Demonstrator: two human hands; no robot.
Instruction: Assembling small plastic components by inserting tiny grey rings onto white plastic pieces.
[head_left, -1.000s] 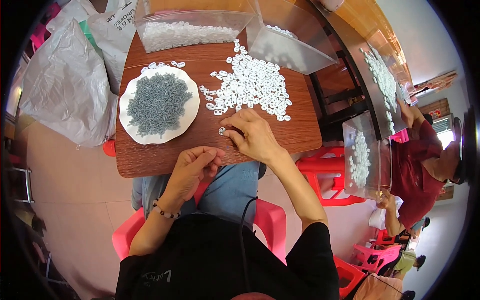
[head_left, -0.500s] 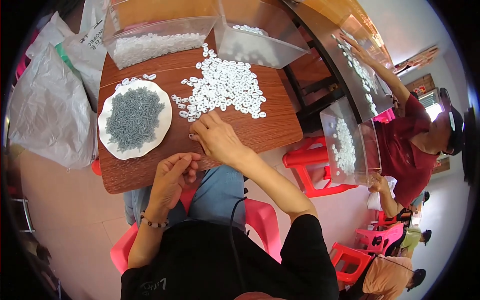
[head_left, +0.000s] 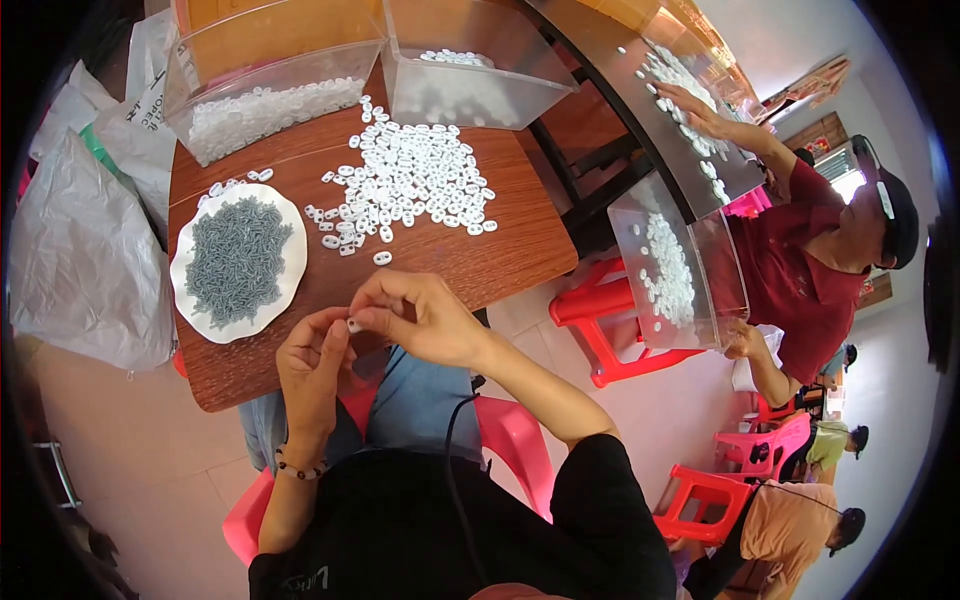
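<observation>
My right hand [head_left: 425, 315] is closed, pinching a small white oval piece with holes [head_left: 353, 326] between thumb and fingertips. Meeting it from the left, my left hand [head_left: 312, 370] has its thumb and index finger pressed together beside that piece; what they hold, if anything, is too small to make out. Both hands are over the near edge of the brown wooden table [head_left: 500, 265]. Beyond them lies a spread of similar white oval pieces [head_left: 415, 175]. To the left stands a scalloped white plate [head_left: 292, 268] heaped with small grey rods [head_left: 240, 262].
Two clear plastic bins [head_left: 270, 60] with white pieces stand at the table's far side. White plastic bags [head_left: 90, 260] slump at the left. On the right, a person in a red shirt [head_left: 800, 265] works at another table beside a tilted clear bin [head_left: 690, 275] and a red stool [head_left: 590, 310].
My right hand has drawn back from the spread of pieces toward my left hand, bringing a white piece. My left hand has shifted slightly left. The co-worker's hand has moved over their pieces.
</observation>
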